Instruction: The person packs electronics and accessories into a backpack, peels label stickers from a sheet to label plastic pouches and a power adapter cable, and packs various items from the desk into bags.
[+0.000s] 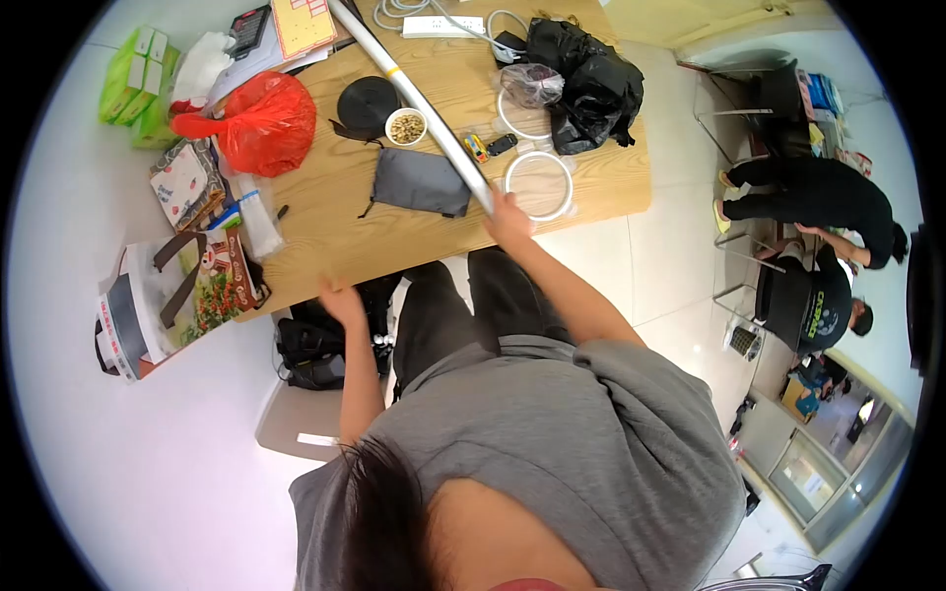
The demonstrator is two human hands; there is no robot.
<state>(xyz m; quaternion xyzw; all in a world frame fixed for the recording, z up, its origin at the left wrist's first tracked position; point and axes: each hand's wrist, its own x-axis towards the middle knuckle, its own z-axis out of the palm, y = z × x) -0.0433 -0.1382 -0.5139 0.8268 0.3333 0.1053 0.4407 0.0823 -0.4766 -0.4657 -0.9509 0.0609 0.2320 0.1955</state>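
My right hand [507, 219] is wrapped round the near end of a long white tube [419, 100], which runs diagonally up across the wooden table [325, 222]. Beside that hand lies a white ring [569, 187]. My left hand [341, 300] hangs just off the table's front edge, smeared by motion, so its fingers cannot be made out. Between the hands, on the table, rests a grey drawstring pouch [422, 181]. Behind the pouch are a small bowl of nuts or seeds [406, 127] and a black coiled strap [368, 104].
A red plastic bag [271, 123], green boxes [138, 84] and a carrier bag [197, 291] are at the left. Black bags [596, 89] and a power strip [443, 27] lie at the back. Two people [823, 202] are at the right near chairs.
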